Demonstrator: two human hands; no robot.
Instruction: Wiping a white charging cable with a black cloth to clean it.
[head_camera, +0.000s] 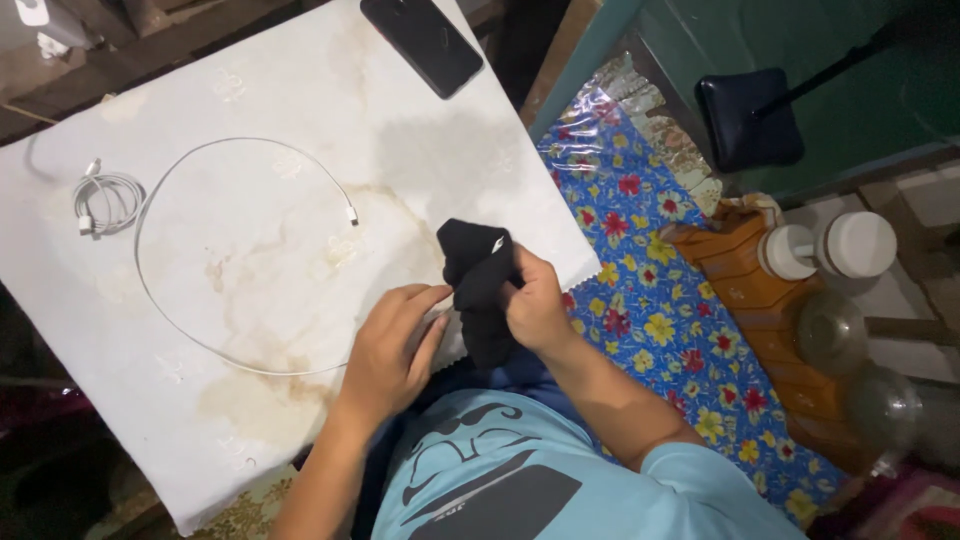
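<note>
Seen from above: right hand (535, 300) closed around a black sock (482, 290), fingers wrapped over its upper part, thumb side pressed into the fabric. Left hand (390, 345) just beside it, fingers loosely curled and fairly flat, fingertips touching the sock's lower left edge (a full grip there cannot be told). Sock bunched and upright between the two hands, a small white mark near its top, lower end hanging down toward the light blue shirt (520, 475). All of this at the near right edge of the tabletop (250, 380), covered with a white, stained cloth. Farther left on that cloth, a white cable (190, 155) laid out in one wide loop, plug end pointing toward the sock, well apart from both hands. A second white cable (105, 200), coiled tight, at the far left, just beside the loop. A black phone (422, 42) face down at the top edge, well apart from the sock. To the right, below the tabletop, a blue flowered mat (660, 300) on the floor, then an orange-brown wooden rack (750, 290) with two white-capped bottles (830, 248) near it, and a dark blue stool (748, 115) beyond.
</note>
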